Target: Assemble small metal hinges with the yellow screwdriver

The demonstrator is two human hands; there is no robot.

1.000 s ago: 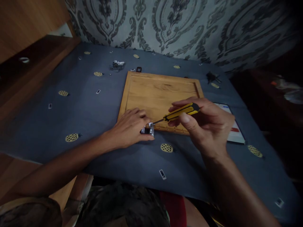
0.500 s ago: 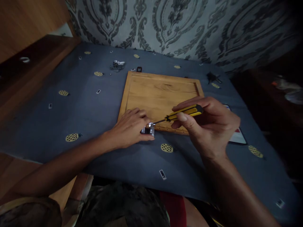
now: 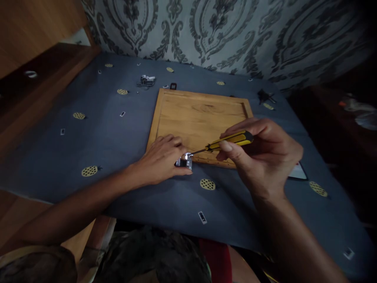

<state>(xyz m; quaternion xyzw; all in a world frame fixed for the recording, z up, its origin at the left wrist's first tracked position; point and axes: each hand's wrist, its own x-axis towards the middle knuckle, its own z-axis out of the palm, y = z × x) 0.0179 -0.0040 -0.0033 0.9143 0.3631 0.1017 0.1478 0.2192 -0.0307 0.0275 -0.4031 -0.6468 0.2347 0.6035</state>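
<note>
My right hand grips a yellow-and-black screwdriver by its handle, thumb and fingers pinching it. The screwdriver's thin shaft points left, and its tip meets a small shiny metal piece. That piece is held between the thumb and fingers of my left hand, at the near edge of a wooden board. Part of the metal piece is hidden by my left fingers, so its exact kind does not show. The board has a raised rim and lies flat on the table.
A blue tablecloth with pineapple prints covers the table. Small metal parts lie at the back left, and a dark ring-like piece sits behind the board. A black object stands at the back right. A phone is partly behind my right hand.
My right hand has shifted slightly to the right and its fingers have moved along the screwdriver handle, covering more of the phone. My left hand stays in place.
</note>
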